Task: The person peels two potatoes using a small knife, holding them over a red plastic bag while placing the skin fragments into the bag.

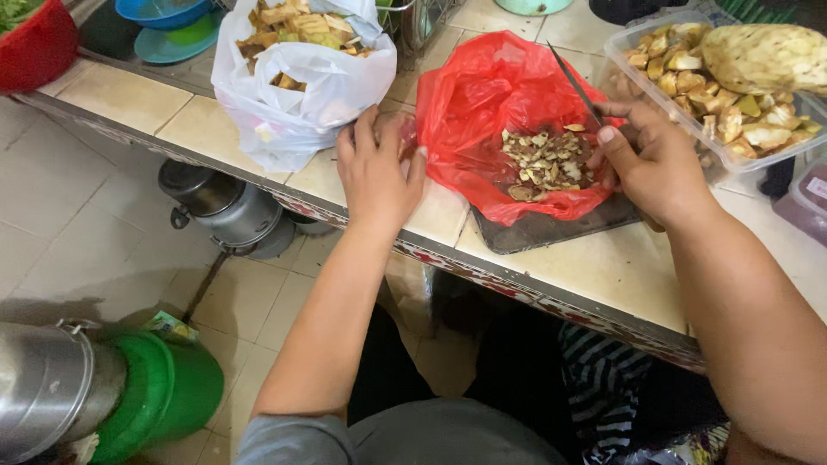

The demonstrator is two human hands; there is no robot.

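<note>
Counter (pixel 594 267) carries board (pixel 551 231), red bag (pixel 491 95) of peelings (pixel 544 162) atop. Left hand (pixel 376 175) pinches bag edge; right hand (pixel 656 168) grips knife (pixel 575 84), blade over bag. Risk: blade could slit plastic, spilling scraps

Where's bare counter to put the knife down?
Bare tile lies left of the white bag, toward the red bowl, and at the front edge below the board, under the right hand. Crowded: between the red bag, left hand and tub.

two plastic bags (pixel 303 82), one knife (pixel 575 82), one tub (pixel 659 43)
</note>
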